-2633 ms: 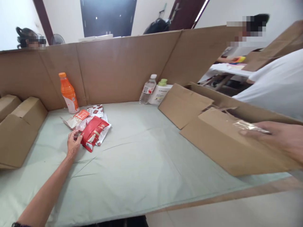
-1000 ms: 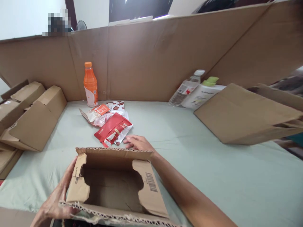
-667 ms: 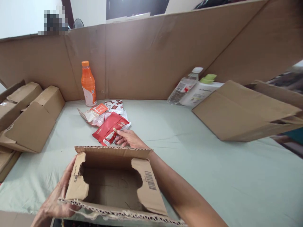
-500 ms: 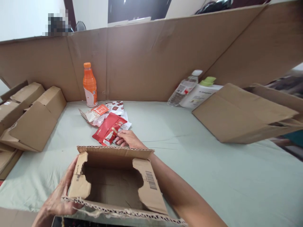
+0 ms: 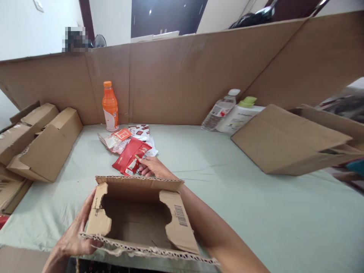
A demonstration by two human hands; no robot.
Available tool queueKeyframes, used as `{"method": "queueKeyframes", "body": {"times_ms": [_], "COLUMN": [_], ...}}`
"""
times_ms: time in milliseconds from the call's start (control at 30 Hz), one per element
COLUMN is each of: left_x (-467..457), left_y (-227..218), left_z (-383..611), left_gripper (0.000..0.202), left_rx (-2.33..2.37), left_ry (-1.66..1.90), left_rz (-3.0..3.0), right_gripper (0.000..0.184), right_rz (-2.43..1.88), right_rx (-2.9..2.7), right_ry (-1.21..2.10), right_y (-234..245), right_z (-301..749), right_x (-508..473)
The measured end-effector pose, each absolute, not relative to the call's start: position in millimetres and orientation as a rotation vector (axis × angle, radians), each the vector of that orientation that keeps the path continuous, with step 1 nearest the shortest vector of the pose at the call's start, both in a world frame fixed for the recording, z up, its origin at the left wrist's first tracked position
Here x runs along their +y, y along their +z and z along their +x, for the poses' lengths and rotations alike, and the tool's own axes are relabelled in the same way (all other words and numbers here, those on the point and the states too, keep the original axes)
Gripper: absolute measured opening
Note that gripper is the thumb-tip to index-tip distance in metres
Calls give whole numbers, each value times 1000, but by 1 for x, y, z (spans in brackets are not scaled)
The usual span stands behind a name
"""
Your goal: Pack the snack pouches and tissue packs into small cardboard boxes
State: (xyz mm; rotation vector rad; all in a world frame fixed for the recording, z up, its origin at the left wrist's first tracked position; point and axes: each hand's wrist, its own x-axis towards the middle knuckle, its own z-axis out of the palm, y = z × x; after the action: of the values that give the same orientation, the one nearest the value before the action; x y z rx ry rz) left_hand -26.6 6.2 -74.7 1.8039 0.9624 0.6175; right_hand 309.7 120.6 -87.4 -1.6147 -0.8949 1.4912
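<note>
Here the left hand (image 5: pixel 72 237) has its grip closed round the near left corner of the open box (image 5: pixel 136 223), fingers curled along the torn front edge, so the box sits steady at the near side of the bench (image 5: pixel 256 212), tipped a little toward the camera and empty as far as the inside shows. The right hand (image 5: pixel 152 168) reaches past the box's far flap to the packet (image 5: pixel 126 159), a red one lying flat on the sheet just beyond the box. Its grip looks pinched on the packet's near edge, thumb on top and fingers tucked below, though the packet itself is not yet off the sheet. Judging by this, the step in hand is the taking up of the packet while the box is held ready. The packet overlaps the sachets (image 5: pixel 115 138) and a white wrapper under it, so a clean lift calls for a firm pinch on the red edge alone and a short path back over the flap. An orange bottle (image 5: pixel 110 106) stands behind the pile against the cardboard wall (image 5: pixel 184 79), two more bottles (image 5: pixel 227 113) lean further right, and folded cartons (image 5: pixel 42 146) lie at the left.
</note>
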Motion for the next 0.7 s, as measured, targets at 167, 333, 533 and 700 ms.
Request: {"method": "queueKeyframes", "body": {"times_ms": [167, 333, 533, 700], "left_x": [6, 7, 5, 5], "left_y": [-79, -79, -78, -80], "left_z": [-27, -25, -23, -25], "left_gripper": [127, 132, 122, 119], "left_rx": [964, 992, 994, 974], "left_ry": [632, 630, 664, 672], "left_rz": [1830, 1820, 1811, 1852], "right_gripper": [34, 28, 29, 22], "right_rz": [-1650, -1704, -1596, -1508], "right_rx": [-1003, -1105, -1157, -1128], "right_ry": [1500, 1407, 1297, 1249], "right_y": [-88, -98, -96, -93], "right_z": [304, 293, 294, 300], "right_x": [121, 129, 113, 102]}}
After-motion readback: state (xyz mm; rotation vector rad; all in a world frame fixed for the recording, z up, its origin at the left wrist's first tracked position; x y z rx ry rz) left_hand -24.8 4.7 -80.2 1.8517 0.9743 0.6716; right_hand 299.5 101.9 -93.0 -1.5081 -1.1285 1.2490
